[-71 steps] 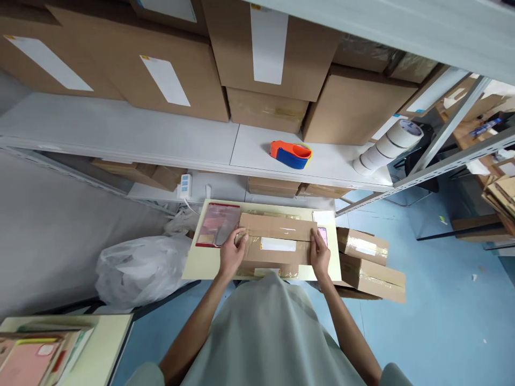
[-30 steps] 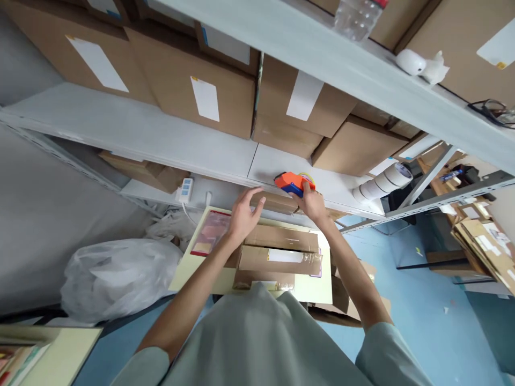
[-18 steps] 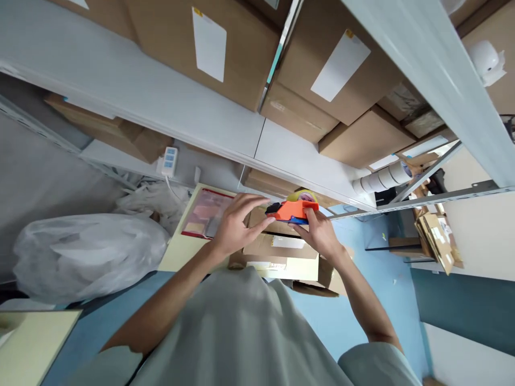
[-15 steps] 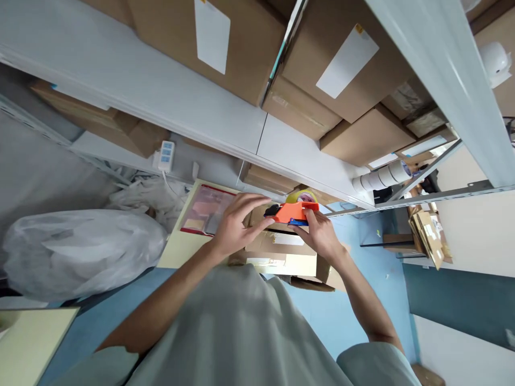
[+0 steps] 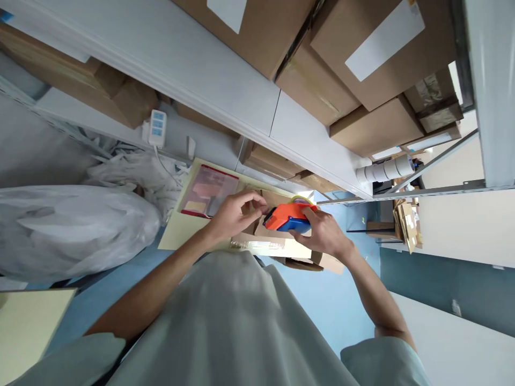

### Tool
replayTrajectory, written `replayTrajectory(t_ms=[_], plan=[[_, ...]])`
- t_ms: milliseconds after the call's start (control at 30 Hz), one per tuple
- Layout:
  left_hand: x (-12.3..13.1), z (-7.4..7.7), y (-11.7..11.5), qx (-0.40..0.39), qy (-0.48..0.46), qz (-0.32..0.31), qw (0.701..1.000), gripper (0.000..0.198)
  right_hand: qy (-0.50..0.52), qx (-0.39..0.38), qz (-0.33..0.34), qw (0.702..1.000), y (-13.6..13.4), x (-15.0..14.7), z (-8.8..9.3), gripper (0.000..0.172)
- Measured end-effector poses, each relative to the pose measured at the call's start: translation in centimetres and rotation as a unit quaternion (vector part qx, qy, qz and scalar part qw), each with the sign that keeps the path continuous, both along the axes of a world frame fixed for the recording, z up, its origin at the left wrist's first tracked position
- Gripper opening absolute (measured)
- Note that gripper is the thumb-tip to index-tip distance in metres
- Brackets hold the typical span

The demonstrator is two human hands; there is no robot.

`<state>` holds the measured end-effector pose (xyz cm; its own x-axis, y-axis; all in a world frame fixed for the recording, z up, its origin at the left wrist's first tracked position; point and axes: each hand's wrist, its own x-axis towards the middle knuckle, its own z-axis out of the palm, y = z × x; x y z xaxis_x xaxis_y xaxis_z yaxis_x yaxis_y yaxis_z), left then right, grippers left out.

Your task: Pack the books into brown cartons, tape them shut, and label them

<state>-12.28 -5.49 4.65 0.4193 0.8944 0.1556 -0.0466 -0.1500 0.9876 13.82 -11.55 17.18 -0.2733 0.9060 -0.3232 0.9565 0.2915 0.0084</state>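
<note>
My right hand (image 5: 324, 231) grips an orange and blue tape dispenser (image 5: 287, 216) by its rear end. A roll of yellowish tape (image 5: 301, 200) shows behind it. At the dispenser's black front end is my left hand (image 5: 235, 217), its fingers curled and the thumb and fingertips close together. Whether a bit of tape lies between those fingertips is too small to tell. Below both hands a cardboard box (image 5: 251, 237) rests on the pale yellow tabletop (image 5: 177, 233), partly hidden by the hands and dispenser.
A red-edged clear document sleeve (image 5: 211, 190) lies left on the tabletop. Grey shelving (image 5: 225, 102) with cardboard boxes (image 5: 378, 126) runs across the front. White rolls (image 5: 386, 169) hang at its right end. A power strip (image 5: 157, 128) and large plastic bag (image 5: 76, 230) are at left.
The dispenser has tilted in my right hand, so more of its blue side shows. My left hand has drawn slightly off its front end and its fingers have curled in. The view has shifted.
</note>
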Motion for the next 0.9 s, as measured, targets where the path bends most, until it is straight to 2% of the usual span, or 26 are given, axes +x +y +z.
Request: replayTrajectory(t_ms=[100, 200, 300, 400, 533, 667, 767, 900], plan=[[0.0, -1.7, -0.3, -0.102, -0.016, -0.034, 0.994, 0.047, -0.025, -0.077, -0.068, 0.994, 0.7, -1.5, 0.8, 0.048], [0.4, -3.5, -1.2, -0.180, -0.041, -0.056, 0.981, 0.062, -0.035, -0.148, -0.096, 0.984, 1.5, -2.9, 1.3, 0.043], [0.8, -4.9, -2.4, -0.228, -0.045, -0.046, 0.972, 0.067, -0.037, -0.198, -0.106, 0.974, 2.2, -4.0, 1.8, 0.050], [0.3, -6.4, -3.2, -0.262, -0.045, -0.018, 0.964, 0.066, -0.052, -0.230, -0.120, 0.964, 3.0, -4.2, 3.0, 0.056], [-0.7, -9.8, -2.6, -0.297, -0.053, 0.067, 0.951, 0.067, -0.077, -0.256, -0.175, 0.948, 4.4, -2.5, 6.1, 0.064], [0.8, -13.3, -1.9, -0.328, -0.054, 0.064, 0.941, 0.074, -0.066, -0.267, -0.218, 0.936, 5.6, -1.3, 8.1, 0.069], [3.0, -14.8, -1.8, -0.341, -0.063, 0.075, 0.935, 0.074, -0.059, -0.257, -0.228, 0.937, 6.2, -2.0, 8.1, 0.068], [5.1, -15.7, -1.6, -0.340, -0.062, 0.099, 0.933, 0.063, -0.082, -0.241, -0.228, 0.940, 6.6, -3.3, 7.1, 0.069]])
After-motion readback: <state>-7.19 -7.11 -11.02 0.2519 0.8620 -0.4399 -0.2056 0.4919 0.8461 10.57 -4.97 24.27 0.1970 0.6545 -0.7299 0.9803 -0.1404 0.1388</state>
